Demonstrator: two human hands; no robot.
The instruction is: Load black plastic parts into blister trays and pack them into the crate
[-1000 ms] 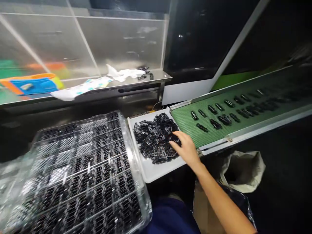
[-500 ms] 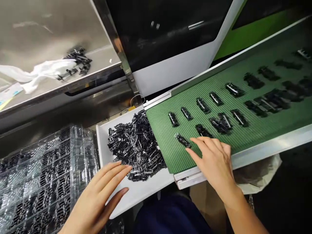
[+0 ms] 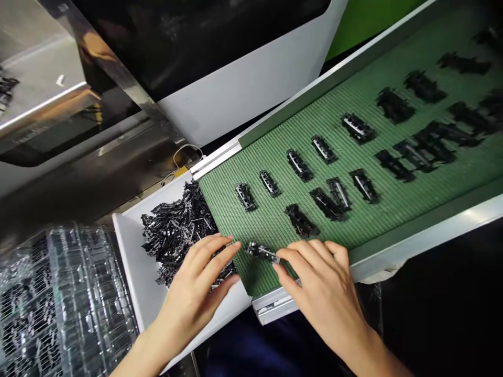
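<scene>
Near the end of the green conveyor belt [image 3: 223, 209], a small black plastic part [image 3: 261, 252] with a pale strip is pinched at its near end by the thumb and forefinger of my right hand [image 3: 318, 277]. My left hand [image 3: 200, 277] hovers over the white bin's edge, thumb and fingers apart and holding nothing, just left of that part. Beneath and behind the left hand lies a heap of similar black parts [image 3: 176, 225] in the white bin [image 3: 129, 251]. Another black part [image 3: 301, 220] rests on the belt beyond my right fingers.
More black parts [image 3: 357, 128] lie in two loose rows along the belt. Clear plastic trays [image 3: 90, 293] holding black parts are stacked at the lower left. A metal rail [image 3: 432, 243] borders the belt's near side, and a machine panel [image 3: 236, 84] stands behind.
My right hand has closed on the black part and it is turned slightly. My left hand has come right, closer to it. The camera view has shifted right.
</scene>
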